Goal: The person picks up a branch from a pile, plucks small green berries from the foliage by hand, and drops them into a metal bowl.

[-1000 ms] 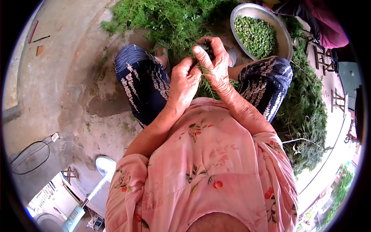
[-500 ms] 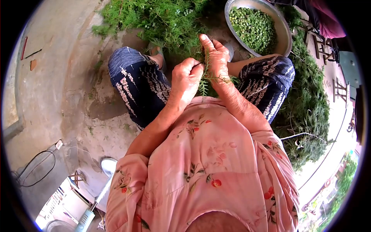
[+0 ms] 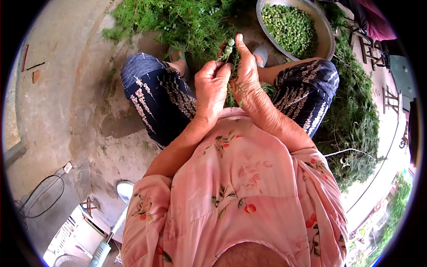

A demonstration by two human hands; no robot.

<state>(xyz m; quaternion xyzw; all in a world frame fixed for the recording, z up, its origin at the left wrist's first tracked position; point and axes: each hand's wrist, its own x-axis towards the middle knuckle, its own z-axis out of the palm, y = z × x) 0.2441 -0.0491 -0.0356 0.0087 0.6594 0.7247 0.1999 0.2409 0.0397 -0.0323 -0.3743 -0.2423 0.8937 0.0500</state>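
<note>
Between my hands stands a green conifer sprig with small pale green cones at its tip. My left hand is closed, with thumb and forefinger pinched on the sprig below the cones. My right hand is closed round feathery green stems beside it, its thumb pointing up. Leafy ends hang down between both palms toward my shirt. The right-hand fingers are mostly hidden. Beyond my hands lies a heap of conifer branches, some bearing similar cones. To the right of that heap, a metal basin holds many green cones.
More cut conifer branches are piled along my right side. My knees in patterned trousers flank my hands. On the left, a black cable lies on the concrete floor, with a fan below it.
The coned tip of the sprig has come into sight above my fingers. My left hand has shifted slightly and sits closer to my right hand, which has turned a little.
</note>
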